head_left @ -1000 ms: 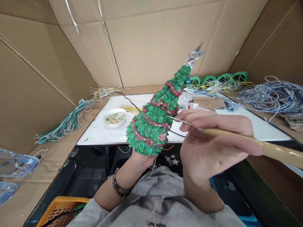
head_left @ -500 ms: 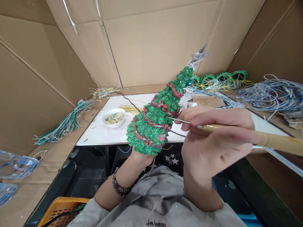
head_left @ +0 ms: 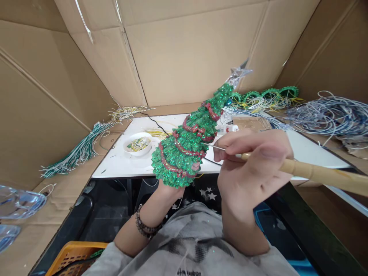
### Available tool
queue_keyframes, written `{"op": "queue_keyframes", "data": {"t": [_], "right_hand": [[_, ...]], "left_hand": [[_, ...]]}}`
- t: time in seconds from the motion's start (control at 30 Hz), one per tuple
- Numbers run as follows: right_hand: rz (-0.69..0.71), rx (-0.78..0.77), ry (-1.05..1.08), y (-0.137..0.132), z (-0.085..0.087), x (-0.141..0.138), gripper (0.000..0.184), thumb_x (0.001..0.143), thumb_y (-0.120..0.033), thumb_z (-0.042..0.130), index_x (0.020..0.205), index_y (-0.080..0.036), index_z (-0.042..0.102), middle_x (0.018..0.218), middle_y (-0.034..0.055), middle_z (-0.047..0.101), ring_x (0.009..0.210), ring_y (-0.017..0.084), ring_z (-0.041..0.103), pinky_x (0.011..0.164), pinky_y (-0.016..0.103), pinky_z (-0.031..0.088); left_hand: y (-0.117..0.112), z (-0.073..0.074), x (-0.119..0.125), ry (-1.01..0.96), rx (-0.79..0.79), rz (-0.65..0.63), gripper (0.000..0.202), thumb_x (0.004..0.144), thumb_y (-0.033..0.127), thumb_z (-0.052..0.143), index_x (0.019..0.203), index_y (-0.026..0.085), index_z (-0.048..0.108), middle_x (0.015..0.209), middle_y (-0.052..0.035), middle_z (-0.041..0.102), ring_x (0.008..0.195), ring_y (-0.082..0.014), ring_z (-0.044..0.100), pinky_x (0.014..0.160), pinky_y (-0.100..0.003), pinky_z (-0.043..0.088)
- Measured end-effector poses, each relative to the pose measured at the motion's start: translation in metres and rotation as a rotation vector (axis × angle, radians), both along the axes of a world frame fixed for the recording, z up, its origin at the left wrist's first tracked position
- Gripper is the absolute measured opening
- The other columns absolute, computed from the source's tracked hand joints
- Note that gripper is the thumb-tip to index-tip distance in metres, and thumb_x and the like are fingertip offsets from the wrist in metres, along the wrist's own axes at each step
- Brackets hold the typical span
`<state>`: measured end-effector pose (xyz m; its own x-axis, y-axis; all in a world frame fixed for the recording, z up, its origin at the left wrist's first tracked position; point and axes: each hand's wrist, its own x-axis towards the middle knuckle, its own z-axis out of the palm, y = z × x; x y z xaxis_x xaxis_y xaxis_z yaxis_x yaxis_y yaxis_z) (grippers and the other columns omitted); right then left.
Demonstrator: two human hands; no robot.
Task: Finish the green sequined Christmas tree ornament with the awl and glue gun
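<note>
A glittery green Christmas tree (head_left: pixel 189 140) with red garlands and a clear star on top tilts to the right in front of me. My left hand (head_left: pixel 166 190) grips it from below the base, fingers mostly hidden behind the tree. My right hand (head_left: pixel 251 165) is closed on a wooden-handled tool (head_left: pixel 319 174) whose thin metal needle touches the tree's middle tier.
A white board (head_left: pixel 126 163) carries a small white bowl (head_left: pixel 138 143) of bits. Bundles of green-white wires (head_left: pixel 74 151) lie left; grey wires (head_left: pixel 330 115) and green loops (head_left: pixel 267 96) lie right. Cardboard walls surround. An orange basket (head_left: pixel 71 255) and clear plastic pieces (head_left: pixel 17 201) sit at lower left.
The tree has tipped slightly lower and to the left. My right hand has curled tighter round the tool handle, its fingers less stretched out.
</note>
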<state>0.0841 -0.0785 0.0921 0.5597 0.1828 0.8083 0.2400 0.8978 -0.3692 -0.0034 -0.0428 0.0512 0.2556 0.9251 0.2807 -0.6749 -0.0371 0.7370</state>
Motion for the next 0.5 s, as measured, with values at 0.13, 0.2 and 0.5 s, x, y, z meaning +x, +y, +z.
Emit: {"op": "queue_keyframes", "data": {"t": [0.13,0.2,0.5], "right_hand": [[0.011,0.01,0.045,0.0043,-0.0004,-0.0011,0.037,0.101,-0.034,0.048,0.066,-0.023,0.05,0.055,-0.0043,0.043,0.047,0.011,0.05,0.045,0.027,0.037],[0.036,0.028,0.072,0.0063,-0.0004,-0.001,0.039,0.101,-0.036,0.047,0.064,-0.022,0.05,0.054,-0.0043,0.043,0.046,0.011,0.05,0.043,0.026,0.038],[0.093,0.073,0.218,0.0082,0.0055,-0.0065,0.043,0.101,-0.035,0.045,0.06,-0.022,0.045,0.049,-0.0053,0.039,0.038,0.009,0.045,0.036,0.023,0.035]], "left_hand": [[0.0007,-0.0007,-0.0015,-0.002,0.023,0.066,0.026,0.087,0.03,0.066,0.111,0.032,0.075,0.114,-0.0037,0.076,0.1,-0.0253,0.071,0.083,-0.037,0.061],[0.0004,-0.0005,-0.0017,-0.031,0.023,0.104,0.023,0.088,0.031,0.061,0.107,0.032,0.076,0.109,-0.0021,0.077,0.098,-0.024,0.072,0.086,-0.038,0.06],[0.0002,0.0033,-0.0007,0.095,0.158,0.162,0.02,0.075,0.035,0.075,0.095,0.035,0.078,0.109,0.0012,0.078,0.112,-0.0293,0.068,0.1,-0.044,0.056]]}}
